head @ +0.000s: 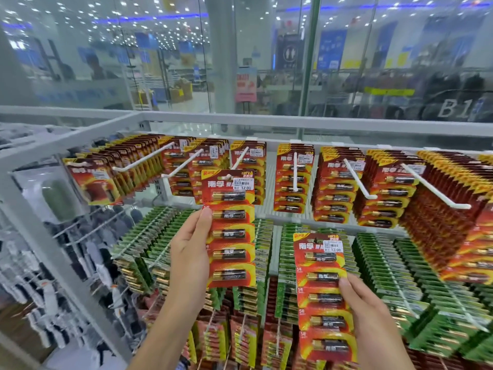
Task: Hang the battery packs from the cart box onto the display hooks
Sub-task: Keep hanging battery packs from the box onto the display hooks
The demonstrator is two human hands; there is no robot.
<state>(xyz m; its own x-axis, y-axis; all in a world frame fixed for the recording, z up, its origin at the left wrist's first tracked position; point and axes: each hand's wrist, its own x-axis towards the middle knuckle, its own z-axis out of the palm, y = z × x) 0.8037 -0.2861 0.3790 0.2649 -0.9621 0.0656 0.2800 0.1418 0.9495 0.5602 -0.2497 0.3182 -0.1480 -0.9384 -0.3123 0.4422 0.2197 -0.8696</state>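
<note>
Packs in both hands here. The left hand [190, 252] pinches a red battery strip [230, 228] by its edge, thumb on the front, lifting it so the hang hole at the top sits right at the tip of a white display hook [240, 157], likely lining up to thread it on. The right hand [373, 313] grips a second strip [324, 295] lower down, apparently waiting its turn. Each strip is a long red-and-yellow card carrying five gold-and-black cells and a price sticker. Behind, matching red packs [336, 188] fill the top row; green packs [384, 265] hang beneath.
</note>
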